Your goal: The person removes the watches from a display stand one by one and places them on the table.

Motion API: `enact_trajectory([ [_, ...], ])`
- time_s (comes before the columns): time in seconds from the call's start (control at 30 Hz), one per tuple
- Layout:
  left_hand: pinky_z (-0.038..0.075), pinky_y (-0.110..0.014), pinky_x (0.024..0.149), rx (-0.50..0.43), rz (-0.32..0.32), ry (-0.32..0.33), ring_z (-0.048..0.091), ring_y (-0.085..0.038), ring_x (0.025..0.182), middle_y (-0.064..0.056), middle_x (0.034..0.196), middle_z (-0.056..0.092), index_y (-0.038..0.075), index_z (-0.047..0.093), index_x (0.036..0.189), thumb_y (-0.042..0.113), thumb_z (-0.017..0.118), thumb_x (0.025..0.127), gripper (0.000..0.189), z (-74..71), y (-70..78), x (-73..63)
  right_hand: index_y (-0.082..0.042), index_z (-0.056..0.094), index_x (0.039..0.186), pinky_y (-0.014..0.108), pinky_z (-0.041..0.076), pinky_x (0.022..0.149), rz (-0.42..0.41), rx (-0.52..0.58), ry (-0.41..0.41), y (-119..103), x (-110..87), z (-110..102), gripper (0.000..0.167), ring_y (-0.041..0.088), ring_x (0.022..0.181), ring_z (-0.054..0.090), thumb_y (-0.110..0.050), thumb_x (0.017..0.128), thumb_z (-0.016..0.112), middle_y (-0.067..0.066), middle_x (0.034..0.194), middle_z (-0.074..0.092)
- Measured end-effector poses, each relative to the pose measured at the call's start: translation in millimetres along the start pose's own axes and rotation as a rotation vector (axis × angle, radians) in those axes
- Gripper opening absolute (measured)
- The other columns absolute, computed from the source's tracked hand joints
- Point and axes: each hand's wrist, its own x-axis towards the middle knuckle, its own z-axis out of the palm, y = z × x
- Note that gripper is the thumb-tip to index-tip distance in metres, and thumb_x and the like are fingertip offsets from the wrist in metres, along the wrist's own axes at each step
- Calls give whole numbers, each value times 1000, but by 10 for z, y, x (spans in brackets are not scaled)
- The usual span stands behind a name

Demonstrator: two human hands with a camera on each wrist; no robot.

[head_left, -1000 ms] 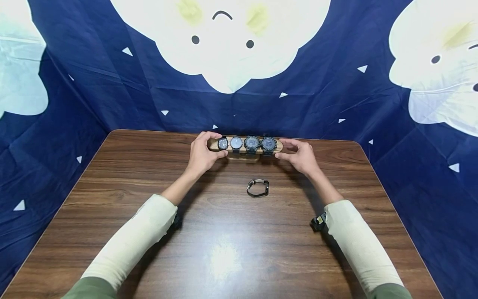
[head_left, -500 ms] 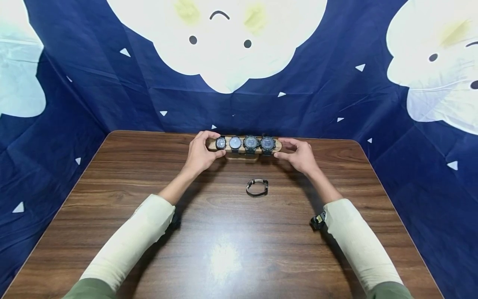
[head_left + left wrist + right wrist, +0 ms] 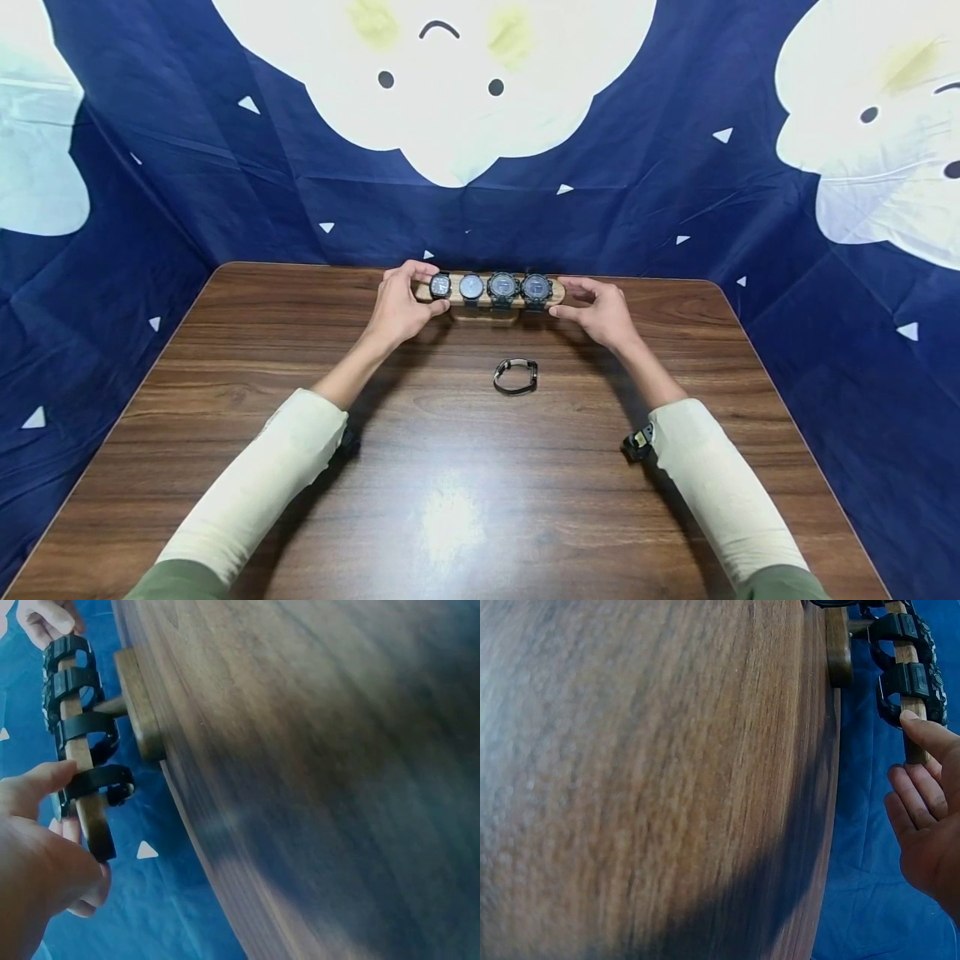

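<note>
Slid slightly to the left since the frame a second ago: the leftmost watch [image 3: 440, 286] and, with it, the left hand [image 3: 400, 304], so that more bare wood shows beside that watch. The left hand comes at it from the outer side, thumb on the front edge and a fingertip at the back, pinching the watch where it sits round the bar; the left wrist view shows the other fingers lying under the bar's end. From this hand the watch lies just to the right, and the right hand is well apart from it, so the left is plainly the nearer. What matters here, as I judge it, is the long axis of the wooden watch stand [image 3: 456, 293]: its bar runs left to right, roughly along the far table edge, and each strap loops across that line. Further along come the second watch [image 3: 471, 287], the third watch [image 3: 502, 286] and the fourth watch [image 3: 536, 287], these last two close together. Below the middle of the bar, the foot [image 3: 483, 316] stands on the table [image 3: 420, 400]; nearer the person lies a loose black band [image 3: 534, 376], closer to the right hand's thumb than to the left's. Last, the right hand [image 3: 603, 312] grips the bar's right end between thumb and fingers, just beside the fourth watch.
</note>
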Motion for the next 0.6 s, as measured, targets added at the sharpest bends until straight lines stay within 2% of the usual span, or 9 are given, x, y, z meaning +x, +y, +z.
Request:
enact_trajectory([
  [0.2,41,-49,119,-12,-15,-2,59,-39,131,-19,126,78,5,72,135,9,95,83,57,-33,-7,-9,-5,78,140,57,59,117,7,-2,-1,-3,-4,-3,55,47,134,74,-14,90,97,20,144,77],
  [0.33,45,-40,99,-25,-15,4,64,-37,114,-20,125,78,3,72,136,6,95,83,58,-69,-19,-11,-5,78,140,57,59,117,6,-4,1,-4,-2,-2,55,46,134,74,-14,90,97,20,144,77],
  [0.43,44,-34,90,-33,-11,12,66,-36,106,-21,125,78,2,71,136,5,94,83,58,-96,-32,-11,-4,78,140,56,59,117,0,-3,1,-7,3,-1,55,46,134,74,-14,90,97,20,143,78],
  [0.6,50,-33,95,-49,-26,28,71,-35,110,-22,125,78,1,70,137,4,95,84,59,-129,-77,-10,-4,78,140,56,59,117,0,-3,0,-13,2,-2,55,46,134,74,-14,90,97,20,144,77],
])
